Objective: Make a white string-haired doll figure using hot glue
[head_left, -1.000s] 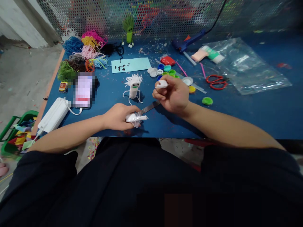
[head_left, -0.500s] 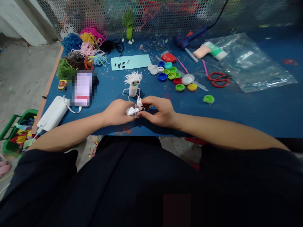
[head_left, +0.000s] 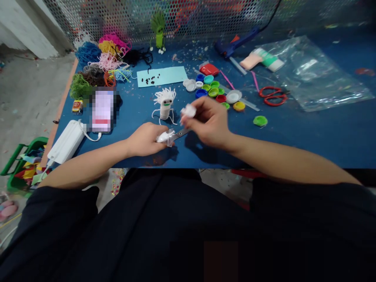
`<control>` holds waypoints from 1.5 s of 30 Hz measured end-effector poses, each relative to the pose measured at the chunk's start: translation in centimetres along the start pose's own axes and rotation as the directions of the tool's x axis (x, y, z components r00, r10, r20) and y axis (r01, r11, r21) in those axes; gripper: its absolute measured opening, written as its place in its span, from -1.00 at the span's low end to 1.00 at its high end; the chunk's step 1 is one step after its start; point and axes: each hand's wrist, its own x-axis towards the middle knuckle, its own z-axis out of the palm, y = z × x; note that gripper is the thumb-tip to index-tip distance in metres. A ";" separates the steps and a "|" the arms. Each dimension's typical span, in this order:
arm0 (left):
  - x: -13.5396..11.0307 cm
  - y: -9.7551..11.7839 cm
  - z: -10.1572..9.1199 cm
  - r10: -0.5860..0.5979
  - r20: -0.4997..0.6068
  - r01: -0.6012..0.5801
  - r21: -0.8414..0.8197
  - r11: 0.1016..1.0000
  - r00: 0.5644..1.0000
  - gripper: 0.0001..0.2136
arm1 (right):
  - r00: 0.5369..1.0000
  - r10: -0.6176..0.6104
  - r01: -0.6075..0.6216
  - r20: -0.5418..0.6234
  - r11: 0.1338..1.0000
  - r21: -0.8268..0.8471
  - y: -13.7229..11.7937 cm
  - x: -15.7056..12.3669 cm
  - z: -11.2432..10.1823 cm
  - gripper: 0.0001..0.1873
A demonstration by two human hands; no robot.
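Note:
My left hand [head_left: 145, 139] is closed round a clear plastic packet of white, clay-like material [head_left: 166, 136], low over the table's near edge. A flat grey metal strip with a hole [head_left: 180, 134] runs from beside the packet towards my right hand; whether a hand holds it I cannot tell. Pinched in the fingertips of my right hand [head_left: 210, 121] is a soft white lump [head_left: 188, 111], slightly blurred. Just behind my hands a white yarn doll [head_left: 165, 110] stands upright, with yarn hair, eyes and a green mouth.
Right of the doll lie coloured paint-pot lids [head_left: 213, 92], red-handled scissors [head_left: 273, 96] and a clear plastic bag [head_left: 311, 78]. A blue glue gun [head_left: 235, 46] is at the back. Yarn bundles [head_left: 107, 58], a phone [head_left: 102, 109] and a white power strip [head_left: 66, 141] are left.
My right hand has moved up and right, away from the packet, with the white lump in its fingers. The metal strip now shows more. My left hand stays in place.

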 end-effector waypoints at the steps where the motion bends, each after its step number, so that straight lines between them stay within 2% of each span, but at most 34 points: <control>1: -0.1 -0.1 -0.1 0.005 0.001 -0.005 0.033 0.999 1.000 -0.76 | 0.992 -0.009 0.015 -0.126 0.999 0.044 0.7 0.9 -0.7 -0.63; 3: -0.2 -0.3 0.1 0.014 0.014 -0.016 0.124 0.992 1.000 -0.74 | 0.944 -0.042 0.083 -0.328 0.990 0.113 2.0 2.5 -1.8 -0.57; 5: -0.1 -0.6 0.5 0.052 0.019 -0.055 0.189 0.980 0.998 -0.67 | 0.935 -0.016 0.073 -0.353 0.986 0.148 2.8 3.1 -2.2 -0.51; 7: 0.1 -1.0 1.0 0.126 0.015 -0.126 0.216 0.968 0.992 -0.56 | 0.969 0.062 -0.022 -0.238 0.985 0.169 2.9 2.6 -1.8 -0.46; 9: 0.2 -1.4 1.4 0.182 -0.008 -0.176 0.221 0.959 0.983 -0.38 | 0.985 0.158 -0.142 -0.074 0.973 0.183 2.4 1.3 -0.8 -0.42; 11: 0.3 -1.6 1.5 0.183 -0.083 -0.165 0.186 0.969 0.980 -0.20 | 0.970 0.234 -0.243 0.066 0.948 0.208 1.5 -0.1 0.1 -0.37; 13: 0.2 -1.8 1.6 0.142 -0.208 -0.122 0.103 0.987 0.968 -0.11 | 0.949 0.276 -0.307 0.151 0.919 0.247 0.7 -1.2 0.7 -0.31; 17: -0.2 -1.7 1.6 0.018 -0.441 -0.051 -0.063 0.997 0.897 -0.20 | 0.912 0.298 -0.381 0.281 0.869 0.317 -0.3 -2.1 0.7 -0.13; 19: -0.3 -1.7 1.7 0.053 -0.504 -0.080 -0.032 0.996 0.862 -0.29 | 0.887 0.284 -0.410 0.364 0.846 0.340 -0.5 -2.3 0.7 0.00; 23: -0.2 -1.4 1.9 0.171 -0.582 -0.170 0.056 0.984 0.795 -0.66 | 0.850 0.215 -0.422 0.482 0.825 0.376 -0.9 -2.7 0.8 0.16; 25: -0.2 -1.3 1.7 0.167 -0.604 -0.179 0.041 0.983 0.779 -0.76 | 0.866 0.203 -0.392 0.457 0.842 0.369 -0.9 -2.8 1.0 0.12; 27: -0.2 -1.2 1.5 0.125 -0.604 -0.154 0.004 0.988 0.787 -0.77 | 0.902 0.202 -0.339 0.382 0.878 0.339 -0.8 -2.7 1.2 0.03; 30: -0.2 -1.2 0.9 -0.038 -0.589 -0.048 -0.131 0.990 0.807 -0.76 | 0.963 0.173 -0.224 0.208 0.941 0.252 -0.1 -2.3 1.3 -0.16; 32: 0.1 -1.6 0.6 -0.178 -0.572 0.035 -0.252 0.967 0.801 -0.77 | 0.988 0.136 -0.146 0.074 0.976 0.160 0.9 -1.6 1.1 -0.30; 34: 0.5 -2.2 0.3 -0.285 -0.555 0.087 -0.355 0.931 0.782 -0.77 | 0.995 0.081 -0.078 -0.063 0.996 0.053 1.9 -0.6 0.6 -0.40; 36: 1.0 -2.9 0.1 -0.356 -0.536 0.115 -0.430 0.895 0.765 -0.74 | 0.989 0.032 -0.039 -0.146 0.998 -0.042 2.9 0.3 0.0 -0.47; 39: 1.7 -4.0 -0.1 -0.416 -0.506 0.145 -0.490 0.860 0.755 -0.70 | 0.989 0.038 -0.053 -0.146 0.993 -0.103 3.8 1.2 -0.6 -0.46; 45: 2.5 -5.6 -0.1 -0.412 -0.490 0.134 -0.505 0.852 0.768 -0.82 | 0.996 0.090 -0.091 -0.011 0.988 -0.122 3.3 1.1 -0.3 -0.50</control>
